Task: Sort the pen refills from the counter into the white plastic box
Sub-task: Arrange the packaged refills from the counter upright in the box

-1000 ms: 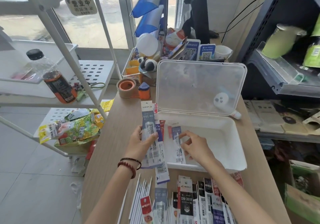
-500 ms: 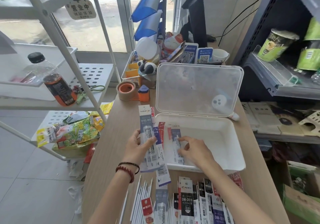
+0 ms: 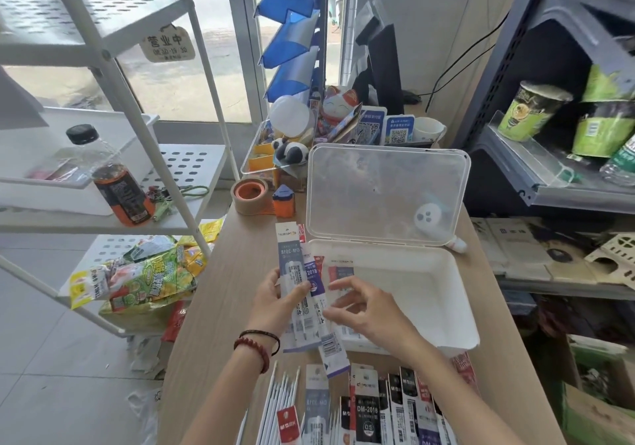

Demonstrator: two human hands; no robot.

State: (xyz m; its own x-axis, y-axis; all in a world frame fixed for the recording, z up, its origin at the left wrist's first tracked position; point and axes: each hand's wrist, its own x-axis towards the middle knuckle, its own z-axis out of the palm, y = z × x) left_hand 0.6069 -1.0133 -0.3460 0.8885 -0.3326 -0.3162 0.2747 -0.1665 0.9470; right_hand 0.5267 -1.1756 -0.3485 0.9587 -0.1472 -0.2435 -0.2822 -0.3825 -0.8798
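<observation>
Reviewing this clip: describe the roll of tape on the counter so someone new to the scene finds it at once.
Start at the white plastic box with its clear lid standing open on the wooden counter. Look past its far left corner: the roll of tape lies flat, just left of a small orange and blue sharpener. It is the only brown ring with an orange core.

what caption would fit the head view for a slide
Left hand holds a fan of pen refill packs beside the open white plastic box while the right hand reaches for one.
</observation>
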